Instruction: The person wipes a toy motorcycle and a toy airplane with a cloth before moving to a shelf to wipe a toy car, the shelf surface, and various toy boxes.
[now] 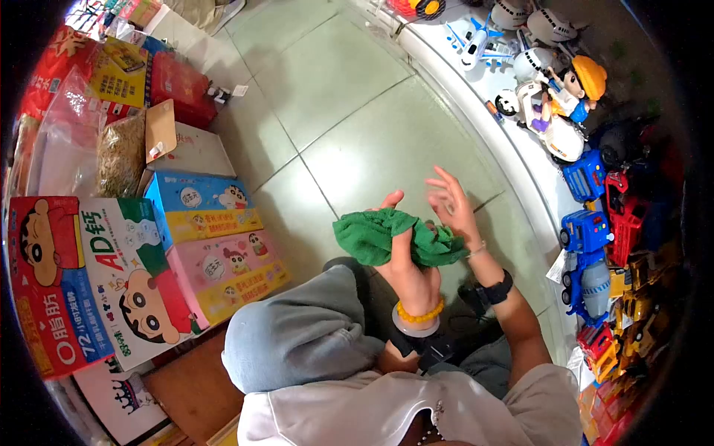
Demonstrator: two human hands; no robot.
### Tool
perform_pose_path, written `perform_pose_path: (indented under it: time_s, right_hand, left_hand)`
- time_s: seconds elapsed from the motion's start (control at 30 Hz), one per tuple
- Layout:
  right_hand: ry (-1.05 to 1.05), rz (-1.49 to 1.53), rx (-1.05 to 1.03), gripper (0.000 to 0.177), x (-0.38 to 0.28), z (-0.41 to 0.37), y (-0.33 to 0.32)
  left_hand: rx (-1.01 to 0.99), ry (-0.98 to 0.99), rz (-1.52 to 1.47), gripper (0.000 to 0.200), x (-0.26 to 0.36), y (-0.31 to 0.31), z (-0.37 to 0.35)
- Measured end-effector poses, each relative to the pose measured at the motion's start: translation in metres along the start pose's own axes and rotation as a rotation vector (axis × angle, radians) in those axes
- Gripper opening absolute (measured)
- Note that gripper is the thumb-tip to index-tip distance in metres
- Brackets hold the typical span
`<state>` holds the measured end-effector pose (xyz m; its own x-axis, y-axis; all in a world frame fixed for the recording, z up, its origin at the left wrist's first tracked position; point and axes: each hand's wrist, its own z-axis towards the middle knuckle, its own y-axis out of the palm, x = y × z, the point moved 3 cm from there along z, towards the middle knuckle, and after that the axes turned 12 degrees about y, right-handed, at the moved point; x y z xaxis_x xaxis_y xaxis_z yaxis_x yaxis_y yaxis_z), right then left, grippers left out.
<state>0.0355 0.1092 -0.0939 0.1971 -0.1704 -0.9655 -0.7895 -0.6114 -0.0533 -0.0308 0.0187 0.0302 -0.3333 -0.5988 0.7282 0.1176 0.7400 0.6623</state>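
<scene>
A crumpled green cloth (372, 236) is bunched in my left hand (410, 276), whose thumb and fingers wrap around it. Yellow beads and a pale bangle circle that wrist. Just beyond the cloth's right end, my right hand (458, 214) is raised with its fingers spread and slightly blurred. A black band (497, 288) is on the right forearm. Both hands are over the space between my bent knees, above the tiled floor (349, 156).
At left stand a blue carton (201, 204), a pink carton (227, 271) and a large printed box (89, 279). A white shelf (461, 111) curves along the right, carrying a toy plane (474, 46), a scooter toy (554, 130) and several toy trucks (585, 232).
</scene>
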Motion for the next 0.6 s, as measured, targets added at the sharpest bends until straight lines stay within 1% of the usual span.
perform_pose_path:
  time_s: [0.03, 0.07, 0.17, 0.23, 0.3, 0.37, 0.4, 0.43, 0.5, 0.53, 0.6]
  right_hand:
    - [0.081, 0.136, -0.061, 0.062, 0.000, -0.002, -0.004]
    - [0.076, 0.182, -0.136, 0.064, 0.001, -0.004, -0.009]
    - [0.381, 0.413, -0.358, 0.068, -0.039, -0.028, -0.018]
    - [0.382, 0.425, -0.512, 0.075, -0.046, -0.035, -0.017]
    - [0.431, 0.491, -0.670, 0.080, -0.066, -0.045, -0.017]
    - [0.431, 0.491, -0.778, 0.083, -0.088, -0.052, -0.016]
    - [0.422, 0.416, -0.803, 0.081, -0.084, -0.052, -0.017]
    - [0.406, 0.478, -0.869, 0.082, -0.110, -0.061, -0.019]
    - [0.297, 0.357, -0.815, 0.082, -0.133, -0.069, -0.024]
    - [0.214, 0.225, -0.760, 0.081, -0.139, -0.069, -0.027]
    - [0.043, -0.042, -0.642, 0.078, -0.150, -0.069, -0.035]
  left_hand:
    - [-0.001, 0.000, 0.004, 0.034, -0.001, -0.001, 0.000]
    - [-0.002, 0.000, 0.010, 0.034, -0.003, -0.002, -0.001]
    - [-0.029, 0.005, 0.014, 0.034, -0.005, -0.003, -0.004]
    - [0.008, 0.001, 0.001, 0.035, -0.004, 0.001, -0.007]
    - [-0.029, -0.040, 0.010, 0.037, -0.014, -0.010, -0.004]
    - [-0.024, -0.006, 0.029, 0.037, -0.005, 0.003, -0.005]
    - [-0.080, -0.019, -0.017, 0.037, -0.002, 0.004, -0.004]
    - [-0.103, 0.001, -0.013, 0.039, 0.003, 0.010, -0.005]
    - [-0.196, 0.038, -0.048, 0.041, 0.014, 0.023, -0.009]
    - [-0.209, 0.022, -0.086, 0.042, 0.015, 0.017, -0.009]
    - [-0.178, 0.060, -0.058, 0.043, 0.020, 0.026, -0.022]
